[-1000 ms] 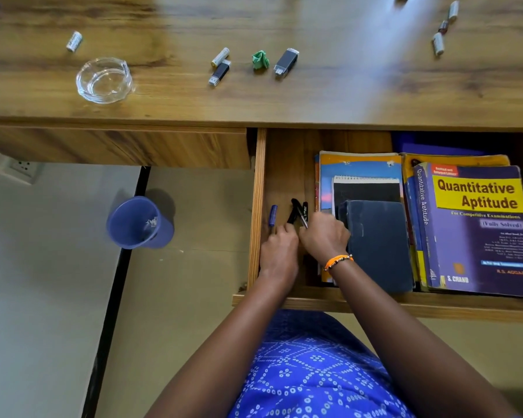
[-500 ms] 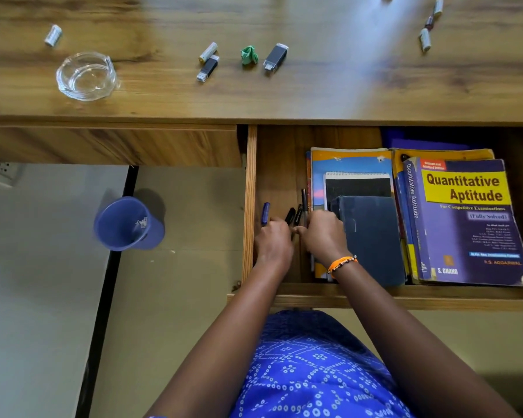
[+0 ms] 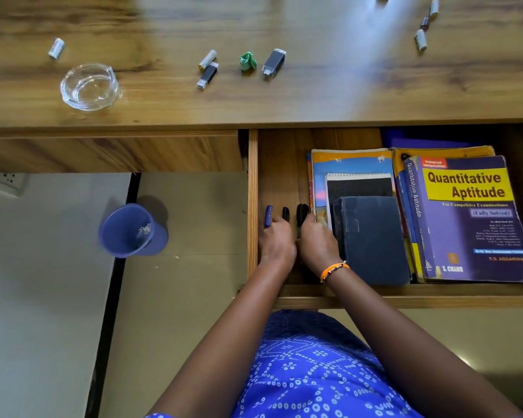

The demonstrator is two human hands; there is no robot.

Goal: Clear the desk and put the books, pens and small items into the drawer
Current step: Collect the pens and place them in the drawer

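The open wooden drawer [image 3: 252, 188] holds stacked books: a purple and yellow "Quantitative Aptitude" book [image 3: 468, 218], a dark blue hardback [image 3: 372, 236] and a notepad [image 3: 360, 185]. In the drawer's left part lie a blue pen [image 3: 268, 215] and black pens [image 3: 302, 213], tips pointing away. My left hand [image 3: 277, 241] rests over the blue pen and one black pen. My right hand [image 3: 317, 241], with an orange wristband, lies on the other black pens beside the hardback. On the desk top sit two USB sticks [image 3: 274, 62], batteries [image 3: 207, 59] and a green crumpled bit [image 3: 248, 61].
A glass ashtray [image 3: 88, 86] and a battery [image 3: 56, 48] sit at the desk's left, more batteries [image 3: 421, 40] at the far right. A blue bin [image 3: 130, 232] stands on the floor under the desk, next to a wall socket [image 3: 8, 179].
The pens, fanned at angles a second ago, now lie side by side and parallel under my hands. Both hands stayed in the drawer's left part.
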